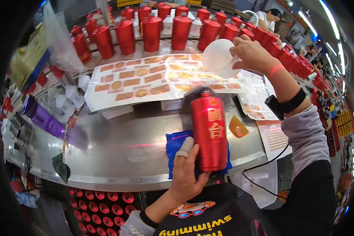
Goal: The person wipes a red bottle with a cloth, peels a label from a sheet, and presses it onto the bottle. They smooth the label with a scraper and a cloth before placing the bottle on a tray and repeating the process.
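Left hand point(186, 173) on red bottle point(209, 131); right hand point(251, 53) with raised white cup point(219, 58).

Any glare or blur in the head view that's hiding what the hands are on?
Head view: soft glare on the metal table; red bottle under the left hand is sharp; white cup in the right hand slightly washed out; edges bend and darken.

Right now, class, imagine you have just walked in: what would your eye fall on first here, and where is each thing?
First comes the glossy red bottle lying at the centre of the steel table on a blue cloth, gripped by the left hand. Next, the right hand holds a white cup raised above it. Behind, rows of matching red bottles line the far edge beyond sheets of gold labels.
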Tool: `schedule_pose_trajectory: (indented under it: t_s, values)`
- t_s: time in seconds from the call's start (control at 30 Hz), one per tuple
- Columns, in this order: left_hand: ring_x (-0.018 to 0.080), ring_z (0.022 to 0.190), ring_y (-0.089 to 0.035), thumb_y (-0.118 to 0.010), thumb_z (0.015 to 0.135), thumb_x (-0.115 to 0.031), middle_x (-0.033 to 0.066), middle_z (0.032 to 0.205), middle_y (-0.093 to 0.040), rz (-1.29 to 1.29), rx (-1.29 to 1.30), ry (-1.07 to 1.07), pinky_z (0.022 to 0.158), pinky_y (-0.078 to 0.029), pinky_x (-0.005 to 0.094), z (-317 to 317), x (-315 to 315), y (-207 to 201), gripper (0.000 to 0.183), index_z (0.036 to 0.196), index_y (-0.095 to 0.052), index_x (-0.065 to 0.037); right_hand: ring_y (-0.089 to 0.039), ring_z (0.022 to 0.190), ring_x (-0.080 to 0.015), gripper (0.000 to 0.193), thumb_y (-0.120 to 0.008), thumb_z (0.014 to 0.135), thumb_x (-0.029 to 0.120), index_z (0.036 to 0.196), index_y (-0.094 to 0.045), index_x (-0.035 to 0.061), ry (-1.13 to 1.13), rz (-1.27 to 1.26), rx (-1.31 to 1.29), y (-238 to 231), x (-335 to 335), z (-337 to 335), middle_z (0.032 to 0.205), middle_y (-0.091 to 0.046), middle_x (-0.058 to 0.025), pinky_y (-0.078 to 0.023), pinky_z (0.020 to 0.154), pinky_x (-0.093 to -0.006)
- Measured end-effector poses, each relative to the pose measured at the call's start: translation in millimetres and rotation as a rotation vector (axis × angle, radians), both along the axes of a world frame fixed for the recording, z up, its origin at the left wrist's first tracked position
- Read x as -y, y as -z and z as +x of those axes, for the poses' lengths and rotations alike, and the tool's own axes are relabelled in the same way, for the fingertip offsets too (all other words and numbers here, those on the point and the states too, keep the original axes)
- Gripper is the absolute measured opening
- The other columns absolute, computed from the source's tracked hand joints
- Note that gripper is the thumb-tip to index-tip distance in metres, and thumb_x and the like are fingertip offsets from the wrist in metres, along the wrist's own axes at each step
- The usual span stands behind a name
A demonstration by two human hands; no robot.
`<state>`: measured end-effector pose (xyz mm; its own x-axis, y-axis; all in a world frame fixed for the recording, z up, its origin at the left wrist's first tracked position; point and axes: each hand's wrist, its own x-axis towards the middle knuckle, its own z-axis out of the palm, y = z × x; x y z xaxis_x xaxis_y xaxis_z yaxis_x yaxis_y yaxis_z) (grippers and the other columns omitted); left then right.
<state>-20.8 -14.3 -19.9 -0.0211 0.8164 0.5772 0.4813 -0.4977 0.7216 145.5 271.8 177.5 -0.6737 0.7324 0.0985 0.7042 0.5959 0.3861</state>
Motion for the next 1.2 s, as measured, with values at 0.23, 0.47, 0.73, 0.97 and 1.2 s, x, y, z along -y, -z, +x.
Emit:
schedule_pose_trajectory:
  t_s: [0.23, 0.47, 0.73, 0.97, 1.2]
  values:
    - [0.0474, 0.126, -0.042, -0.068, 0.084, -0.017, 0.0329, 0.139, -0.04, 0.038, 0.015, 0.025, 0.105, -0.035, 0.0484, -4, 0, 1, 0.068, 0.139, -0.036, 0.006, -0.048, 0.109, -0.0294, 0.036, -0.083, 0.064, 0.023, 0.091, -0.066, 0.0066, -0.242, 0.001, 0.008, -5, -11, -62, 0.099, -0.053, -0.008, -0.049, 0.081, -0.0432]
    - [0.0462, 0.126, -0.043, -0.068, 0.084, -0.016, 0.0321, 0.14, -0.039, 0.02, 0.044, 0.038, 0.105, -0.035, 0.0483, -5, 1, 1, 0.067, 0.139, -0.037, 0.005, -0.048, 0.112, -0.0274, 0.041, -0.084, 0.065, 0.026, 0.098, -0.068, 0.0068, -0.258, 0.039, 0.119, -8, -3, -125, 0.105, -0.054, -0.0073, -0.049, 0.08, -0.045]
    - [0.0459, 0.125, -0.044, -0.068, 0.084, -0.015, 0.0322, 0.139, -0.04, 0.043, 0.062, 0.04, 0.105, -0.035, 0.0479, -6, 0, 2, 0.066, 0.139, -0.038, 0.006, -0.046, 0.114, -0.0259, 0.043, -0.083, 0.067, 0.027, 0.103, -0.071, 0.0089, -0.285, 0.132, 0.18, -8, 7, -157, 0.109, -0.055, -0.0063, -0.049, 0.08, -0.0458]
    - [0.0462, 0.125, -0.044, -0.068, 0.081, -0.015, 0.0311, 0.136, -0.042, 0.047, 0.064, 0.037, 0.106, -0.034, 0.0508, -5, 1, 2, 0.068, 0.139, -0.038, 0.005, -0.046, 0.116, -0.0257, 0.043, -0.084, 0.066, 0.027, 0.103, -0.071, 0.0098, -0.28, 0.174, 0.141, -3, 5, -158, 0.112, -0.055, -0.0066, -0.049, 0.082, -0.0465]
    - [0.0465, 0.125, -0.043, -0.07, 0.075, -0.009, 0.0298, 0.138, -0.042, 0.006, 0.067, 0.048, 0.105, -0.033, 0.0498, -3, -2, 3, 0.071, 0.138, -0.04, 0.004, -0.052, 0.107, -0.0293, 0.037, -0.081, 0.069, 0.026, 0.097, -0.069, 0.0048, -0.152, -0.126, -0.02, -9, -16, -96, 0.105, -0.058, -0.0094, -0.046, 0.087, -0.0426]
